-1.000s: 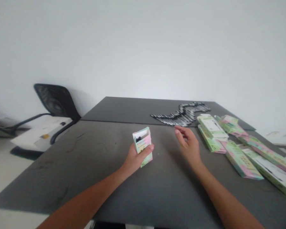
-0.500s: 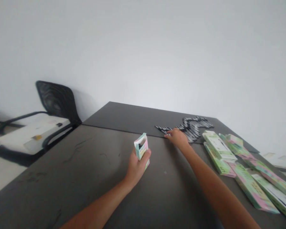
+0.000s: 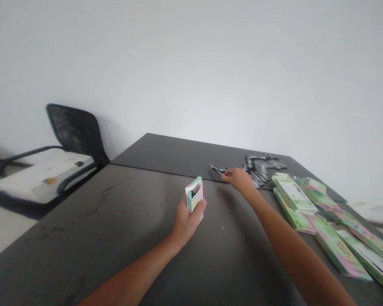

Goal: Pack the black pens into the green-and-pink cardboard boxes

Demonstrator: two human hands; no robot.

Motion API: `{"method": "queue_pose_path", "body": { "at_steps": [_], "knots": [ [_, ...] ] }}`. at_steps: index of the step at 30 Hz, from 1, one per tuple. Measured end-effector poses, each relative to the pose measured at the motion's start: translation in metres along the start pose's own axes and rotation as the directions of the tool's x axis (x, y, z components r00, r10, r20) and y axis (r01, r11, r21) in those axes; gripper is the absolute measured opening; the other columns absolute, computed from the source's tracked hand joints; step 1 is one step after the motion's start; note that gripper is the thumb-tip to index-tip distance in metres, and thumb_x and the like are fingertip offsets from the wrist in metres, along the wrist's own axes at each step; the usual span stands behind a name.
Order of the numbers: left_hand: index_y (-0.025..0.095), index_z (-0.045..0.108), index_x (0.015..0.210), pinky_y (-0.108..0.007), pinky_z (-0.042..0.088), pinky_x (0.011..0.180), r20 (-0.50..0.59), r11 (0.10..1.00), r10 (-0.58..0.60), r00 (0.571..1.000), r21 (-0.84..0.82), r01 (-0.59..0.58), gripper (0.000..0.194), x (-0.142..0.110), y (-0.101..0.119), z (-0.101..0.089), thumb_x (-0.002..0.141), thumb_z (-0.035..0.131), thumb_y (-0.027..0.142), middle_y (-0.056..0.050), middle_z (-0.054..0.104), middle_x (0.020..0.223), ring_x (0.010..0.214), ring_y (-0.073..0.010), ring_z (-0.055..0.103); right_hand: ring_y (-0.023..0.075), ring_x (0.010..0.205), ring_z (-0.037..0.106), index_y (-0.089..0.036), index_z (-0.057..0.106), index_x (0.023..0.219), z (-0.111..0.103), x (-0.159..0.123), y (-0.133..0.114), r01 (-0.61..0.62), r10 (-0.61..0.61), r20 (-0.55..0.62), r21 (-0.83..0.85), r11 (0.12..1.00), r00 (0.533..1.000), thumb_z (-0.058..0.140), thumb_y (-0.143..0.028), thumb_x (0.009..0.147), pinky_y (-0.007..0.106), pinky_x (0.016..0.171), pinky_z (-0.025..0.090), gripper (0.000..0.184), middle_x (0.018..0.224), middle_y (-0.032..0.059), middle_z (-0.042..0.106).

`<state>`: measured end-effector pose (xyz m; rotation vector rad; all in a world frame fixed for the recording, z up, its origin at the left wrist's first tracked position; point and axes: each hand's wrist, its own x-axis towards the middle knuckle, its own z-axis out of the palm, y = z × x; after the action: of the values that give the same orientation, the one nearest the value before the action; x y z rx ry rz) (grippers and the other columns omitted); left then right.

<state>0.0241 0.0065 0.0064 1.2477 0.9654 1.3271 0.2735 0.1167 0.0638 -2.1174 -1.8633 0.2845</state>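
Observation:
Wrapped around a small open-topped carton [image 3: 194,196], pastel green and pink, is my left hand [image 3: 185,221], held over the middle of the table. Something dark shows inside the carton's open end. My right hand [image 3: 241,180] reaches to the far side, its thumb and fingers pinched on a thin pen [image 3: 214,168] whose light tip points left. Beyond and to the right of that hand lies a long curving row of black-and-white pens [image 3: 264,163], side by side on the table. Part of the row is hidden behind my right hand.
Several green and pink cartons [image 3: 338,248] lie in an overlapping heap on the right of the dark table [image 3: 121,221]. A seam crosses the tabletop. To the left stands a black mesh chair [image 3: 75,131] with a white box [image 3: 44,172] on it. A white wall rises behind.
My left hand and the carton have shifted slightly to the right. My right hand has closed in on the pen, which stands out a little from the others. The view has moved slightly.

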Motion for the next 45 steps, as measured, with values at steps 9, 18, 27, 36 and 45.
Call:
{"method": "queue_pose_path", "body": {
  "at_steps": [9,18,27,36,45],
  "knots": [
    [0.015,0.07,0.101,-0.03,0.052,0.076,0.036,0.998,0.033,0.999,0.05,-0.035,0.034,-0.004,0.006,0.001,0.086,0.075,0.045,-0.005,0.073,0.087,0.078,-0.0209,0.067,0.0144,0.073,0.064,-0.018,0.078,0.098,-0.003,-0.104,0.001,0.041,-0.083,0.022,0.729,0.683,0.996,0.067,-0.075,0.087,0.027,0.067,0.05,0.058,0.091,0.0066,0.078],
    [0.017,0.069,0.097,-0.029,0.051,0.069,0.113,0.997,0.037,0.993,0.063,-0.045,0.031,-0.019,0.013,0.006,0.088,0.074,0.046,-0.003,0.071,0.081,0.071,-0.0185,0.065,0.0158,0.091,0.072,-0.026,0.069,0.131,0.0,-0.159,-0.021,0.041,-0.128,-0.012,0.974,0.223,0.992,0.071,-0.06,0.095,0.033,0.089,0.058,0.05,0.1,0.0024,0.076],
    [0.018,0.07,0.101,-0.03,0.051,0.077,0.346,0.966,0.144,0.927,0.155,-0.208,0.019,-0.039,0.025,0.009,0.092,0.071,0.035,-0.004,0.071,0.089,0.078,-0.019,0.064,0.0202,0.136,0.068,-0.031,0.057,0.118,-0.006,-0.202,-0.055,0.469,-0.195,-0.433,0.856,0.216,0.88,0.055,-0.035,0.111,0.047,0.118,0.051,0.009,0.128,0.0036,0.081],
    [0.02,0.071,0.108,-0.033,0.053,0.082,0.349,0.983,0.073,0.934,0.132,-0.126,0.022,-0.05,0.027,0.014,0.09,0.074,0.032,-0.005,0.073,0.094,0.083,-0.0223,0.067,0.0269,0.16,0.042,-0.032,0.066,0.121,-0.004,-0.212,-0.048,0.616,-0.34,-0.514,0.649,0.445,0.787,0.06,-0.029,0.108,0.059,0.13,0.037,0.015,0.15,0.0026,0.069],
    [0.02,0.071,0.12,-0.034,0.057,0.083,0.368,0.999,-0.048,0.929,0.04,0.036,0.031,-0.06,0.02,0.015,0.092,0.075,0.034,-0.007,0.075,0.101,0.091,-0.0251,0.071,0.0307,0.154,0.05,-0.029,0.073,0.113,-0.012,-0.209,-0.049,0.647,-0.394,-0.555,0.388,0.656,0.732,0.069,-0.029,0.101,0.06,0.126,0.041,0.012,0.15,0.0047,0.069]
  ]
}}
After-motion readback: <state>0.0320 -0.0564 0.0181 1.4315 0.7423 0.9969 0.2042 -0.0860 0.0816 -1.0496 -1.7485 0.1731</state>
